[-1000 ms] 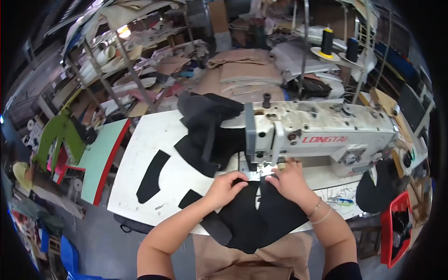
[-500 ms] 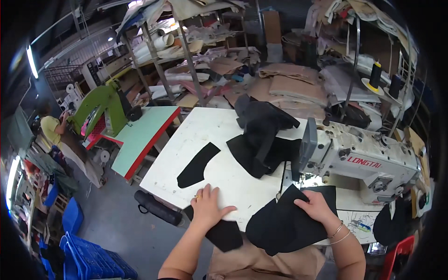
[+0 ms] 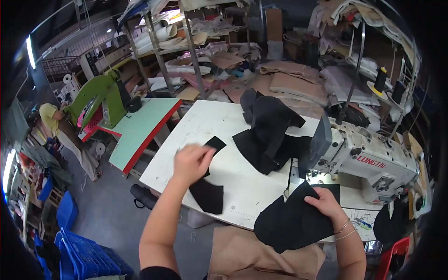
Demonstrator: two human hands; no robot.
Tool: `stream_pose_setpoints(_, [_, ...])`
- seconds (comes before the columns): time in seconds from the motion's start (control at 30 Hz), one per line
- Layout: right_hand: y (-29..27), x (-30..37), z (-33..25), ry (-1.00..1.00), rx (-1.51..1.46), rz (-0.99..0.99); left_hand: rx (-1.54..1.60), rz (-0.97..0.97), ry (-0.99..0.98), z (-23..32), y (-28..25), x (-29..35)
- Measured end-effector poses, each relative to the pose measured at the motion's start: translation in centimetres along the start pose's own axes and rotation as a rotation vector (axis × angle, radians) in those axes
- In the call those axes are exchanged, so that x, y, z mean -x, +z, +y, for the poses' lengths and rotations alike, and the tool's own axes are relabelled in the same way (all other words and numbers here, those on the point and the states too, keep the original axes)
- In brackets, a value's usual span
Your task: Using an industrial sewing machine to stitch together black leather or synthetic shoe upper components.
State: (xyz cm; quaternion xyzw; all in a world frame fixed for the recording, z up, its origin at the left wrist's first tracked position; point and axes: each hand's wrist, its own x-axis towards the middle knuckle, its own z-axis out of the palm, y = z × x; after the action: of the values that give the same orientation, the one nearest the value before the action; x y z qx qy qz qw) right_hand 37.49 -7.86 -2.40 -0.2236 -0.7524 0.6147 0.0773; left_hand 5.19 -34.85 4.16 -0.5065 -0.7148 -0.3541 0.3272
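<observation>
My right hand point(image 3: 325, 204) pinches a wide, floppy black cloth piece point(image 3: 287, 221), thumb on top. That cloth hangs past the near edge of the flat white table point(image 3: 242, 186), in front of the off-white metal sewing machine point(image 3: 368, 149). My left hand point(image 3: 190, 164) is by a slim black cloth strip point(image 3: 216, 143) (its fingers look curled, but I can't tell if they grip anything). A curved black cloth piece point(image 3: 208, 196) lies just nearer me.
</observation>
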Motion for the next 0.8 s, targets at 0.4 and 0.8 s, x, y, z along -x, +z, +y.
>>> stream_pose_setpoints(0.4, [-0.3,-0.6,0.8,-0.200,0.168,-0.076,0.008,-0.126,-0.483,-13.8,13.7,2.4])
stream_pose_setpoints(0.8, [-0.7,1.3,-1.7,-0.553,0.520,-0.078,0.982,-0.987,-0.301,15.7,9.3,-0.4])
